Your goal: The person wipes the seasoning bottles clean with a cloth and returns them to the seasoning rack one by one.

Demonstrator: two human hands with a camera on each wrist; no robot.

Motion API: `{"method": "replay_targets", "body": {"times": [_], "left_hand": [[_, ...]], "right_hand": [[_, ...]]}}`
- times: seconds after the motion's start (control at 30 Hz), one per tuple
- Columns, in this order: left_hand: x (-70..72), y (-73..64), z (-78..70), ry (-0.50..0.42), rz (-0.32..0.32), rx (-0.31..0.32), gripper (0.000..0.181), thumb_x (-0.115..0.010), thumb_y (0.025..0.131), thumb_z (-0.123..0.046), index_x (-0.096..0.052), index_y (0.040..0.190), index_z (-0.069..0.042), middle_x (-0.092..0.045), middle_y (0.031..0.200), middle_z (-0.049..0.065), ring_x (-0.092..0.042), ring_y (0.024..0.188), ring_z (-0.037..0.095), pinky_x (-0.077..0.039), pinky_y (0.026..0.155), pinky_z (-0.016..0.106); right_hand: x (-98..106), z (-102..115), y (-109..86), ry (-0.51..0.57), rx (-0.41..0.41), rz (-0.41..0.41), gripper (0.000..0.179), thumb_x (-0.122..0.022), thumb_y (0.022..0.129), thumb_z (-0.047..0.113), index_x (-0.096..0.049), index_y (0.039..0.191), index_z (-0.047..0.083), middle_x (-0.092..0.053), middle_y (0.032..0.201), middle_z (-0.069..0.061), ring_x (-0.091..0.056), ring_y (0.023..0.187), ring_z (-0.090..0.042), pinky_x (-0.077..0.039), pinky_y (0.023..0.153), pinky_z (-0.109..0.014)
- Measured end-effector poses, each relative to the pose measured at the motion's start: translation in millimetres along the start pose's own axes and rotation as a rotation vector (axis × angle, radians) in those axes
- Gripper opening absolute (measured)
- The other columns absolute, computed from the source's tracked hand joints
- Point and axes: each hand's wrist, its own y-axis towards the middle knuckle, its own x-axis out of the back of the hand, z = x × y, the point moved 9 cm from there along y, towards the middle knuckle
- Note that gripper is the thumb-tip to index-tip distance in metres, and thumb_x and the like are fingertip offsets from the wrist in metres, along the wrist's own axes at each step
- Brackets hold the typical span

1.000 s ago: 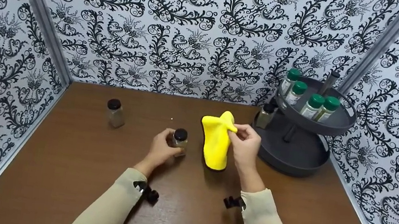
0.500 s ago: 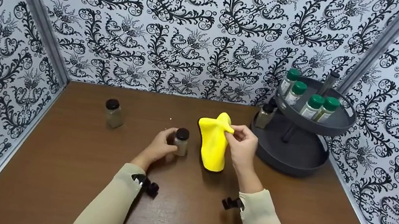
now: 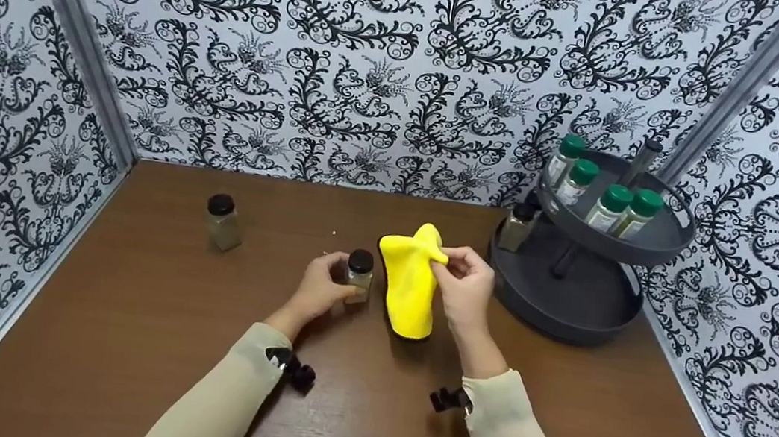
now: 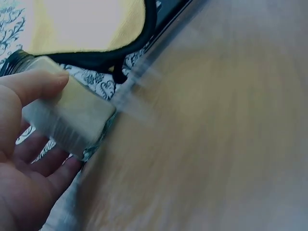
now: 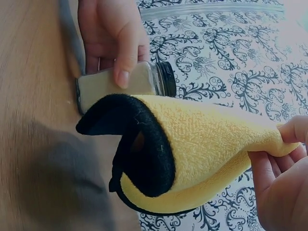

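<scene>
My left hand (image 3: pixel 320 288) grips a small glass spice jar (image 3: pixel 361 288) with a black lid and pale powder inside, thumb on the near side. In the left wrist view the spice jar (image 4: pixel 79 108) sits between thumb and fingers, its base close over the table. With thumb and fingertips, my right hand (image 3: pixel 468 289) pinches the gathered top of a yellow cleaning cloth (image 3: pixel 409 289) with black edging. The cloth hangs just right of the jar. In the right wrist view the folded cloth (image 5: pixel 202 134) overlaps the jar's lower side.
Another black-lidded spice jar (image 3: pixel 223 225) stands on the wooden table (image 3: pixel 122 304) at left. A dark two-tier turntable rack (image 3: pixel 571 321) stands at right, with several green-lidded jars on top and a black-lidded jar (image 3: pixel 516 231) below. Patterned panels (image 3: pixel 346 92) border the table.
The right hand and the yellow cloth have shifted left and slightly nearer. The left hand has moved the jar a little right, so jar and cloth are closer together.
</scene>
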Motion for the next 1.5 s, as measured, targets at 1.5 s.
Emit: {"method": "replay_targets", "body": {"times": [1.5], "left_hand": [[20.7,-25.4,-136.7,-0.191,-0.066,-0.218,0.042,-0.089,0.081,-0.006,-0.078,0.122,-0.008,-0.079,0.105,0.011,-0.073,0.093,0.02,-0.064,0.088,0.039]], "right_hand": [[-57,-3,-42.4,-0.24,0.095,0.268,0.012,-0.08,0.089,-0.003,-0.076,0.099,0.002,-0.081,0.102,-0.017,-0.079,0.093,-0.026,-0.063,0.079,-0.024]]}}
